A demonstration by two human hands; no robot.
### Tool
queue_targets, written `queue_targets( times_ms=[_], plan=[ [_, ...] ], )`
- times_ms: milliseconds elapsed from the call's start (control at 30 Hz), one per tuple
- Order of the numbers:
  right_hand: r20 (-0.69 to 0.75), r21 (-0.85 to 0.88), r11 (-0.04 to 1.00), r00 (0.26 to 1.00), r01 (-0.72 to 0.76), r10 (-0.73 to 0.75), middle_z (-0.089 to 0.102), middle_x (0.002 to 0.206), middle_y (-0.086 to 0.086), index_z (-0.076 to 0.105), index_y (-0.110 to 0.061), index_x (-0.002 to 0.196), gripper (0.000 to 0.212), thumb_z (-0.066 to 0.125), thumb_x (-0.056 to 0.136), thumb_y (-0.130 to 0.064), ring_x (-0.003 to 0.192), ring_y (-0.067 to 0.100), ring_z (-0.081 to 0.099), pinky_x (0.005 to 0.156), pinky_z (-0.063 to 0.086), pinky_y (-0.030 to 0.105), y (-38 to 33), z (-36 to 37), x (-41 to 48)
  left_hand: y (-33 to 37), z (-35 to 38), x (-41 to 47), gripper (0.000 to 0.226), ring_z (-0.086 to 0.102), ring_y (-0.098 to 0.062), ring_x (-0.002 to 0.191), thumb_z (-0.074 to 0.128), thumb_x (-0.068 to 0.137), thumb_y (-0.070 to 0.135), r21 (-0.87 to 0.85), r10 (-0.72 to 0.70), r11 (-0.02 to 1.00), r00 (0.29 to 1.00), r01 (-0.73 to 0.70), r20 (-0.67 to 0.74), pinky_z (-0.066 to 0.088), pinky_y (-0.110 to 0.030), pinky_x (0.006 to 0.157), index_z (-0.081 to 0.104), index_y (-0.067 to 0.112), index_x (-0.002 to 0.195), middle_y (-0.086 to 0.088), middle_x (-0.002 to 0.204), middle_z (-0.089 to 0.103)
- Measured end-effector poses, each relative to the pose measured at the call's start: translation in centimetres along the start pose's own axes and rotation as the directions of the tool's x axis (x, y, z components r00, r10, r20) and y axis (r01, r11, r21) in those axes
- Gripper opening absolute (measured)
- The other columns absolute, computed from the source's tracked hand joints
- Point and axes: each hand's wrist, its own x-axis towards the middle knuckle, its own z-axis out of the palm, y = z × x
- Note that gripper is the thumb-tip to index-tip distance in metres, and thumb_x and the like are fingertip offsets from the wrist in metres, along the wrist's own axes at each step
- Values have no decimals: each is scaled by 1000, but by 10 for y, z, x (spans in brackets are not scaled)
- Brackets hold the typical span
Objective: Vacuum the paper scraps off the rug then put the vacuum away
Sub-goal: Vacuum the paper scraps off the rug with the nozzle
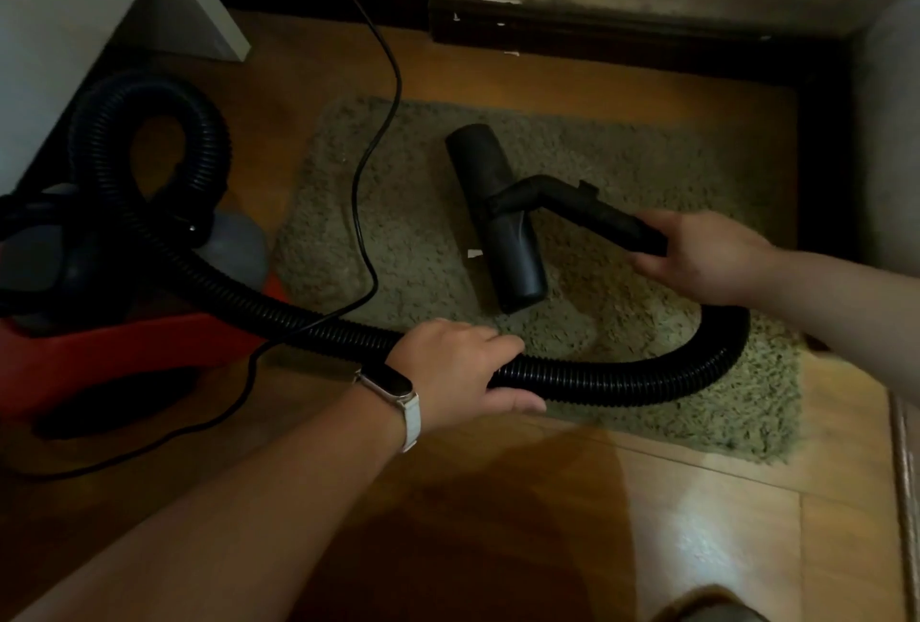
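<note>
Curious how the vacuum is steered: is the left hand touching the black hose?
Touching. The head view shows the left hand gripping the ribbed hose, its fingers curled over the top.

Both forearms are bare as far as they show, and so are the left hand (458, 367) and the right hand (707, 255). On the left wrist there is a slim smart band (391, 385) — a dark, glossy, long oval screen in a light metallic frame. Its strap (410, 422) is white and wide — the texture looks slightly ribbed, perhaps woven.
</note>
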Motion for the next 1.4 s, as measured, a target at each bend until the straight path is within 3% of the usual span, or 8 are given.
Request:
queue_targets(
  times_ms=[133, 267, 533, 800, 1133, 1400],
  plan=[
    [-34, -32, 999, 999, 13, -14, 62, 61, -11, 51, -40, 123, 36, 63, 91, -46, 50, -10, 57, 34, 37, 18, 6, 4, -15, 1, -3, -2, 67, 63, -13, 76, 29, 85, 81, -5, 39, 999, 999, -39, -4, 53, -33, 65, 62, 29, 112, 10, 87, 65],
    [-3, -51, 999, 1000, 14, -14, 61, 63, -13, 52, -41, 117, 30, 63, 90, -47, 44, -2, 55, 39, 34, 16, 4, 13, -26, 1, -4, -7, 64, 63, -12, 71, 33, 87, 79, 5, 102, 995, 995, -102, -22, 52, -29, 61, 63, 27, 110, 10, 83, 65],
    [112, 62, 997, 993, -54, 47, 64, 72, -9, 55, -39, 106, 14, 60, 94, -44, 57, 8, 62, 48, 43, 27, 3, 23, -11, 1, 1, -10, 63, 59, -9, 75, 27, 86, 81, 19, 37, 999, 997, -39, 63, 49, -29, 65, 59, 31, 108, 14, 86, 59],
    [189, 80, 997, 982, -9, -6, 62, 78, -11, 54, -37, 111, 22, 57, 94, -50, 64, 4, 60, 50, 39, 24, -14, 54, 19, -10, 9, -21, 77, 61, -13, 81, 13, 78, 86, 18, -32, 999, 990, 30, 138, 50, -33, 70, 57, 32, 111, 11, 91, 63],
    [288, 122, 992, 954, 43, -77, 64, 84, -3, 54, -33, 112, 23, 56, 96, -49, 72, 12, 63, 59, 50, 30, -46, 66, 36, -19, 9, -42, 63, 55, -9, 68, 24, 84, 84, -51, -49, 997, 989, 57, 139, 48, -30, 59, 57, 32, 99, 16, 79, 53],
    [234, 137, 983, 961, 121, -151, 64, 80, -5, 54, -34, 115, 26, 56, 95, -50, 67, 10, 63, 56, 50, 30, -48, 63, 37, -22, 8, -45, 67, 57, -9, 72, 22, 82, 85, -44, -84, 995, 985, 91, 149, 43, -28, 60, 58, 32, 102, 13, 83, 59]
  ],
)
